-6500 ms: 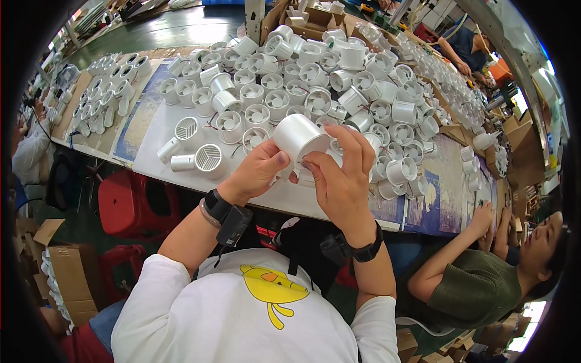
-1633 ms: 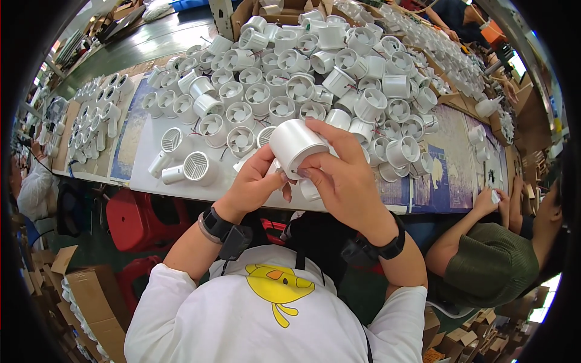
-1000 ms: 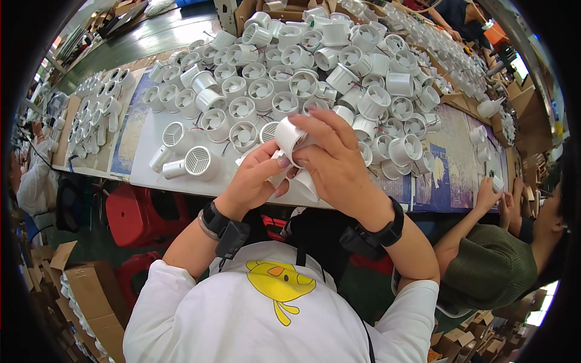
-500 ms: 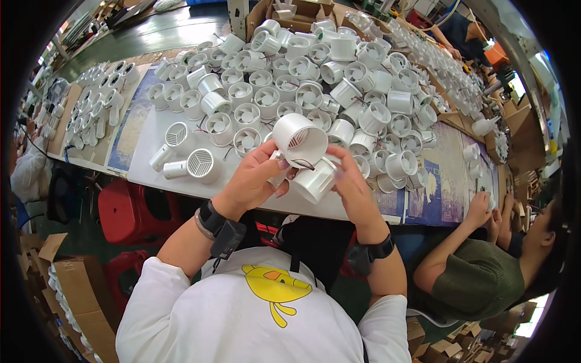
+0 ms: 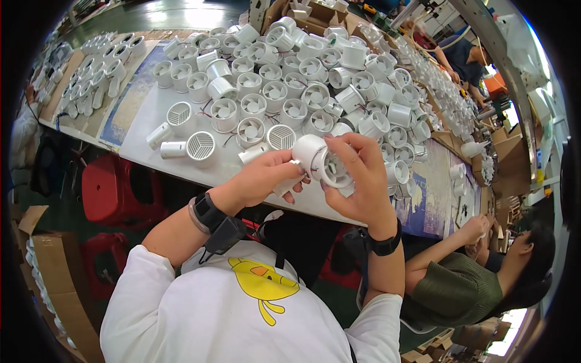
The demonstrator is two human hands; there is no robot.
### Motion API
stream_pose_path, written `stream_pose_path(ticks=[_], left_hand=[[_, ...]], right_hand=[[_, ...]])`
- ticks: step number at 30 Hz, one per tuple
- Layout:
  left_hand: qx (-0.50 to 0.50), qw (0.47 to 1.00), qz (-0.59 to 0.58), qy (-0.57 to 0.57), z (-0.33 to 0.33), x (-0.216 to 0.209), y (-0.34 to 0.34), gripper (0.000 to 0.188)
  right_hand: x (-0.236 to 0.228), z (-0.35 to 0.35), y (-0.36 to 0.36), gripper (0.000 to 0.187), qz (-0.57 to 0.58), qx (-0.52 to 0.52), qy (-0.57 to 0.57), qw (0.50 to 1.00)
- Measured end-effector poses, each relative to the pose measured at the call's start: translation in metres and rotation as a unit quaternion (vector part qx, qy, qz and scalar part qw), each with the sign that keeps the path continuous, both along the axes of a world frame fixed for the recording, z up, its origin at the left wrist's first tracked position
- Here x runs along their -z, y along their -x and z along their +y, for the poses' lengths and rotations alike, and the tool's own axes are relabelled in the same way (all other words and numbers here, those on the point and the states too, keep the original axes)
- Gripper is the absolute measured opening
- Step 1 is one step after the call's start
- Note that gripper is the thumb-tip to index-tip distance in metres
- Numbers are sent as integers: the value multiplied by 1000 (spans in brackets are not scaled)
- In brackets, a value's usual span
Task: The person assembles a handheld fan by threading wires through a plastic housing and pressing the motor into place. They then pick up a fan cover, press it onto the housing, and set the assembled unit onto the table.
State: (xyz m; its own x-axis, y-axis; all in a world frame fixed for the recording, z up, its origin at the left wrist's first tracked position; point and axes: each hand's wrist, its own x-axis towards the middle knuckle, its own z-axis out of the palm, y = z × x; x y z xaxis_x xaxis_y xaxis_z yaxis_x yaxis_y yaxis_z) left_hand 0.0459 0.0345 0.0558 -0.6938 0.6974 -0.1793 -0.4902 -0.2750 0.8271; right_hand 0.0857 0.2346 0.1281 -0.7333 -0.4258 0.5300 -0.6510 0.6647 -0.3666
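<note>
Near the front edge of the table, my left hand (image 5: 257, 181) is closed around a white round plastic housing (image 5: 308, 149), its side tube partly hidden by my fingers. My right hand (image 5: 368, 181) grips a white fan unit (image 5: 334, 170) by its rim, thumb below and fingers above. The fan unit is at the housing's open mouth, tilted toward the right; how far it sits inside I cannot tell. Just beyond my left hand lies another grilled housing (image 5: 281, 138) with a side tube. Two more grilled housings, one of them the nearer housing (image 5: 201, 147), lie farther left.
A large heap of white fan units (image 5: 275, 94) covers the table's middle and back. Tubed white parts (image 5: 100, 78) stand in rows at far left. A red stool (image 5: 115, 189) is below the table edge. To the right sits a co-worker (image 5: 460, 284), hands at the table.
The housing has turned so its mouth faces right, and my right hand has brought the fan unit up from below it to that mouth. The whole view has shifted slightly.
</note>
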Motion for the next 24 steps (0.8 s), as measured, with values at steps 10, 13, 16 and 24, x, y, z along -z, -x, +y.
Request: stream_pose_path(ticks=[10,13,16,24], left_hand=[[79,983,-160,-50,-6,15,0,26],[93,983,-155,-42,-10,14,4,28],[58,991,-120,-2,-4,4,-4,30],[-142,887,381,217,2,9,-18,30]], right_hand=[[7,6,9,65,-107,-51,-1,993],[6,7,9,67,-169,-66,21,983],[11,12,14,70,-210,-64,23,975],[16,8,9,73,-196,0,-4,981]])
